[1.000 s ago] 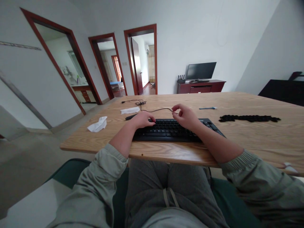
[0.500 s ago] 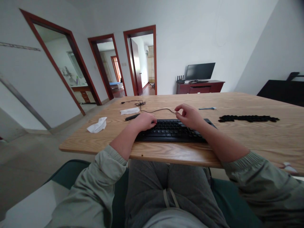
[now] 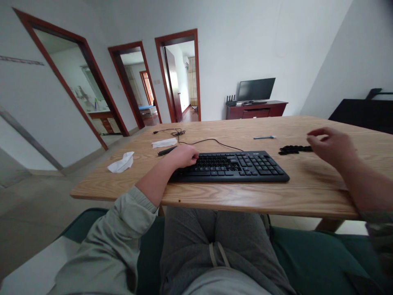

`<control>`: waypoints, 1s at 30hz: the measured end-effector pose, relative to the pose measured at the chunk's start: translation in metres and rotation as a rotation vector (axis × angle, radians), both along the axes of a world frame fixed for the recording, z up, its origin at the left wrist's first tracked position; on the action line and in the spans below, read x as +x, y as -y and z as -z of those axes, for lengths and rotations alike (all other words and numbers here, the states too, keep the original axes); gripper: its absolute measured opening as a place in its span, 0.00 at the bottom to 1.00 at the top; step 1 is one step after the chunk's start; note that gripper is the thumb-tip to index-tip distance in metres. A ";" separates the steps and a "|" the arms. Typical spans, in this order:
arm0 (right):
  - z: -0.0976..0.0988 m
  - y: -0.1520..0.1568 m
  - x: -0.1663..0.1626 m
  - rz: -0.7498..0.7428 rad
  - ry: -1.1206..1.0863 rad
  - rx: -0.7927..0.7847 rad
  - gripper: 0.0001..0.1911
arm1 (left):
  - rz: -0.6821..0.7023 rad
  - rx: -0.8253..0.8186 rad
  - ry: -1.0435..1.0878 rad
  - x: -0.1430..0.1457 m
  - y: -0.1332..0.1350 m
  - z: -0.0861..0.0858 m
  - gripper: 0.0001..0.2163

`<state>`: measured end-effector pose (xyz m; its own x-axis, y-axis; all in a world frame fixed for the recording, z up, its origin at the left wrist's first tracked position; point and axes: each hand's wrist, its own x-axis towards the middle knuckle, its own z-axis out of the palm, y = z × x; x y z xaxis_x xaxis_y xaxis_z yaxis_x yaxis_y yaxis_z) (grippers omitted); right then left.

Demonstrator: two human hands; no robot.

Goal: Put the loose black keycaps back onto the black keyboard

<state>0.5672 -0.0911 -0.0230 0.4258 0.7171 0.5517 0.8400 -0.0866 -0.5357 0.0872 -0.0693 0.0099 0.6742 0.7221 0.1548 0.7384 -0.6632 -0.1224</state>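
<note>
A black keyboard (image 3: 242,166) lies on the wooden table (image 3: 307,188) in front of me, its cable (image 3: 211,141) running back to the left. My left hand (image 3: 182,156) rests on the keyboard's left end, fingers curled down onto the keys. My right hand (image 3: 331,146) hovers to the right, just above a row of loose black keycaps (image 3: 291,149). Its fingers are curled with thumb and forefinger close together, and whatever they hold is too small to make out.
Two crumpled white tissues (image 3: 121,163) (image 3: 164,142) and a black pen-like object (image 3: 166,151) lie at the table's left. A blue pen (image 3: 264,137) lies behind the keyboard. A TV (image 3: 256,89) on a red cabinet stands at the far wall. Doorways open at the left.
My right hand has left the keyboard's top edge and swung right to the row of keycaps. The left hand stays on the keyboard. The view has shifted slightly.
</note>
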 end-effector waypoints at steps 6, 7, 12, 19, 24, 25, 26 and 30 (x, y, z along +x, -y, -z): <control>0.013 0.002 0.038 0.214 -0.161 0.069 0.10 | -0.024 -0.066 0.109 -0.010 -0.002 0.003 0.09; 0.013 0.001 0.034 0.218 -0.168 0.068 0.11 | -0.015 -0.065 0.130 -0.012 -0.002 0.004 0.10; 0.006 0.003 0.008 0.123 -0.152 0.035 0.13 | -0.002 -0.045 0.153 -0.012 0.000 0.008 0.11; 0.007 0.004 0.012 0.143 -0.186 0.059 0.14 | 0.007 -0.001 0.093 -0.009 -0.001 0.007 0.11; 0.009 0.002 0.016 0.150 -0.181 0.056 0.13 | 0.006 0.028 -0.009 -0.006 0.003 0.005 0.12; 0.010 0.003 0.017 0.147 -0.186 0.057 0.12 | 0.006 0.052 -0.045 -0.005 0.005 0.005 0.12; 0.011 0.004 0.019 0.130 -0.182 0.061 0.11 | 0.001 0.079 -0.082 -0.004 0.008 0.006 0.13; 0.018 -0.002 0.032 0.019 -0.074 0.039 0.06 | -0.048 0.171 -0.152 -0.006 0.021 0.013 0.14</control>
